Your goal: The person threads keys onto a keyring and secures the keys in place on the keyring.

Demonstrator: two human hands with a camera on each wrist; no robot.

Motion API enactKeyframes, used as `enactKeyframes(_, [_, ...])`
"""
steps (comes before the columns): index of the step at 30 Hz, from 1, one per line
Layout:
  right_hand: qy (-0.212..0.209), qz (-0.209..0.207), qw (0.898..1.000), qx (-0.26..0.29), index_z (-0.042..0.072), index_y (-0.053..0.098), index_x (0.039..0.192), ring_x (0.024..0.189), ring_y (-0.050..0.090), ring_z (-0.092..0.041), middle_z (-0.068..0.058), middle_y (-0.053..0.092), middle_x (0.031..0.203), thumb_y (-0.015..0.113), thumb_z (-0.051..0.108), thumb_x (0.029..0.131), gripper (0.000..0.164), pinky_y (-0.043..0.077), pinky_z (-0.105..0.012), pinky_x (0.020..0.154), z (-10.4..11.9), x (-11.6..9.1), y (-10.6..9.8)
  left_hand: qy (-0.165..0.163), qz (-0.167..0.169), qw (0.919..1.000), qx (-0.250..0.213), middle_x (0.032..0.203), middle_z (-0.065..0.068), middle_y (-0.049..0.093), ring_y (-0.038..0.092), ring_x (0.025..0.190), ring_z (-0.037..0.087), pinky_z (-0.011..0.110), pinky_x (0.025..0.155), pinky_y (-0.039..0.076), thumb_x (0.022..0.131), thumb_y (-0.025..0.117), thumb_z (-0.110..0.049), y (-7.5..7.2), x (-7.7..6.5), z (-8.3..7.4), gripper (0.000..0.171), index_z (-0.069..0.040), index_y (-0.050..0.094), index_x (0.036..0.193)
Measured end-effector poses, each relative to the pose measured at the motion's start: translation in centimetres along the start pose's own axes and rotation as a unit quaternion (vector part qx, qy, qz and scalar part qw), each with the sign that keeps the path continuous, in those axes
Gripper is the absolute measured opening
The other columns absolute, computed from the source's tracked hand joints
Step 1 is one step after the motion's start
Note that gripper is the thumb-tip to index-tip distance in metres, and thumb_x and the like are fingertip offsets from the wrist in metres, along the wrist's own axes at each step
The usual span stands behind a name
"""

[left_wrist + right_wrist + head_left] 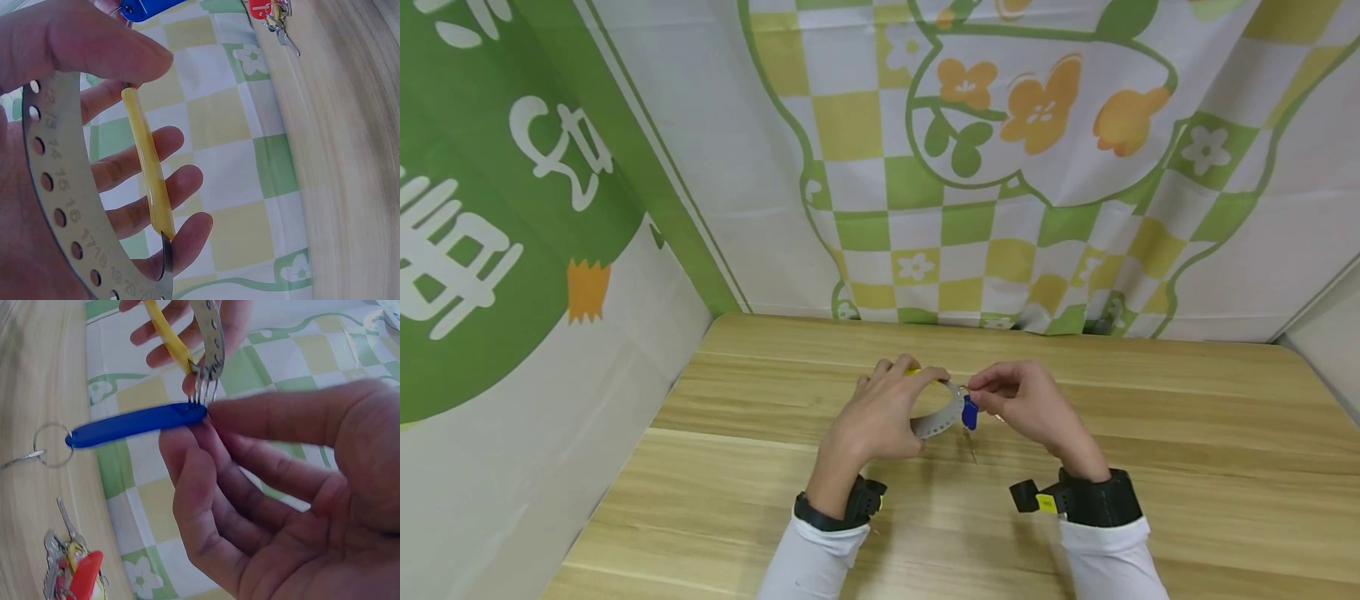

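Note:
My left hand (880, 412) grips a large flat metal key ring (53, 169) with numbered holes along its curved plate and a yellow sleeve (150, 169) on the other side. At the end of that ring, my right hand (1033, 408) pinches the end of a blue key tag (134, 425) between thumb and fingers. From the tag's far end hangs a thin split ring (53, 445) with a key (22, 457). Several thin metal loops (203, 390) stand where tag and key ring meet; whether they are joined is hard to tell.
A bunch of keys with a red tag (84, 578) shows below the right hand; whether it hangs or lies is unclear. The wooden table (722, 492) meets a patterned curtain (917, 233) behind and a green-and-white cloth (655, 333) at left. Both wrists wear black straps (1101, 498).

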State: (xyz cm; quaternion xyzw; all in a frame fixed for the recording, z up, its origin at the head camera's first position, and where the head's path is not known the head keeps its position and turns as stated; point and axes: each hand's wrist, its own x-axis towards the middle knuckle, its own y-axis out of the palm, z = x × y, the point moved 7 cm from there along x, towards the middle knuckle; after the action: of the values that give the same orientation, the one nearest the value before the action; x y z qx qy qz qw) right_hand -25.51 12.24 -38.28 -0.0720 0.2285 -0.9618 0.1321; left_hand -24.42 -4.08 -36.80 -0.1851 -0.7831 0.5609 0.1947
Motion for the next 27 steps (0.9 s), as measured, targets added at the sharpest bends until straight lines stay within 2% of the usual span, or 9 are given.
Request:
enactKeyframes(4, [-0.017,0.008,1.000,-0.009,0.004,0.064,0.100,0.077,0.061,-0.019,-0.007,0.063,0.087,0.067,0.012,0.080,0.022,0.048,-0.031,0.069,0.2,0.0,0.0,-0.001,-0.001,1.0000,-0.002,0.123,0.002,0.044,0.043,0.104,0.025,0.043,0.076,0.037,0.056,0.077,-0.021,-0.1,0.0,0.0,0.086,-0.035,0.043,0.134])
enactKeyframes(15, [-0.055,-0.016,0.997,-0.049,0.008,0.064,0.096,0.075,0.060,-0.015,-0.002,0.063,0.084,0.068,0.011,0.079,0.018,0.048,-0.028,0.067,0.8,0.0,-0.2,-0.003,-0.009,0.9999,0.004,0.124,0.003,0.044,0.043,0.105,0.026,0.043,0.075,0.037,0.054,0.076,-0.022,-0.1,0.0,0.1,0.086,-0.035,0.044,0.133])
enactKeyframes(27, [-0.044,-0.028,0.997,-0.050,0.007,0.063,0.099,0.071,0.061,-0.014,-0.002,0.063,0.082,0.071,0.017,0.077,0.025,0.048,-0.029,0.063,1.1,0.0,-0.2,-0.006,-0.015,0.9999,0.005,0.127,0.004,0.042,0.042,0.108,0.028,0.045,0.078,0.038,0.056,0.078,-0.023,-0.3,0.0,0.1,0.086,-0.035,0.043,0.134])
